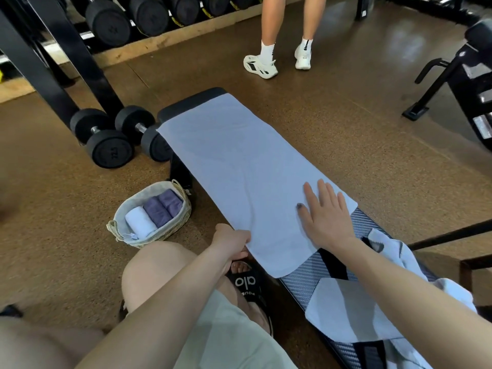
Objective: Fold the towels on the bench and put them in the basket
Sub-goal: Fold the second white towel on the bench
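Observation:
A long white towel (234, 166) lies spread flat along the black bench (186, 102). My left hand (233, 239) pinches the towel's near left corner at the bench edge. My right hand (326, 214) lies flat on the towel near its right edge, fingers straight and spread. More white towels (354, 310) lie in a loose heap on the bench's near end, partly under my right forearm. On the floor left of the bench stands a wicker basket (181, 194) holding one white roll and two purple rolls.
Two black dumbbells (111, 139) lie on the floor by the bench's far left, under a rack of more dumbbells (127, 17). Another person's legs in white shoes (261, 65) stand beyond the bench. Black machine frames (458, 81) stand at right.

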`<state>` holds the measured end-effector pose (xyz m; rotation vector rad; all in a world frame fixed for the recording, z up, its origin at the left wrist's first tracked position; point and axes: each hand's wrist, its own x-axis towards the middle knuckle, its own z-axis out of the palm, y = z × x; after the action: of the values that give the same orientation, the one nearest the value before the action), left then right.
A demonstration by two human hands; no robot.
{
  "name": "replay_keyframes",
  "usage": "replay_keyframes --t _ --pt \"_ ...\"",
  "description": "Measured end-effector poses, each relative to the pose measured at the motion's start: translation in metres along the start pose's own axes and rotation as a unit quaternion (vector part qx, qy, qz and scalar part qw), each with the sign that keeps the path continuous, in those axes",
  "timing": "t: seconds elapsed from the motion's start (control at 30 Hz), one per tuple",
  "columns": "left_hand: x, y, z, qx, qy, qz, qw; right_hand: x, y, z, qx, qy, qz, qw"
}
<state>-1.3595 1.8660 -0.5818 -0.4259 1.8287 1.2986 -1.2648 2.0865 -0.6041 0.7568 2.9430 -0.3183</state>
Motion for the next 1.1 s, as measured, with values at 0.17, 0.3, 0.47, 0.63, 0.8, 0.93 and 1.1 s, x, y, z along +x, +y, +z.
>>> replay_keyframes --t 0.17,0.3,0.47,0.63,0.8,0.93,1.1 --pt "-0.008 0.010 -0.009 0.100 -0.032 -0.015 0.994 -0.003 -0.001 -0.002 -0.015 -0.016 0.010 1.000" --pt "0.007 0.041 -0.030 0.133 0.053 0.076 0.987 0.009 -0.012 -0.010 -0.024 0.011 0.017 1.000" --pt "0.032 0.088 -0.062 0.057 0.090 0.175 0.979 0.066 -0.059 -0.033 0.014 -0.006 -0.049 0.999" --pt "0.066 0.130 -0.098 0.048 0.110 0.207 0.971 0.153 -0.107 -0.040 -0.004 -0.033 -0.083 0.996" --pt "0.115 0.155 -0.123 0.043 0.099 0.218 0.970 0.241 -0.147 -0.041 -0.042 -0.012 -0.114 0.993" --pt "0.153 0.167 -0.138 -0.017 0.119 0.215 0.969 0.303 -0.169 -0.033 -0.014 0.033 -0.125 0.991" --pt "0.179 0.183 -0.148 0.018 0.169 0.246 0.954 0.360 -0.187 -0.029 0.028 0.038 -0.116 0.992"
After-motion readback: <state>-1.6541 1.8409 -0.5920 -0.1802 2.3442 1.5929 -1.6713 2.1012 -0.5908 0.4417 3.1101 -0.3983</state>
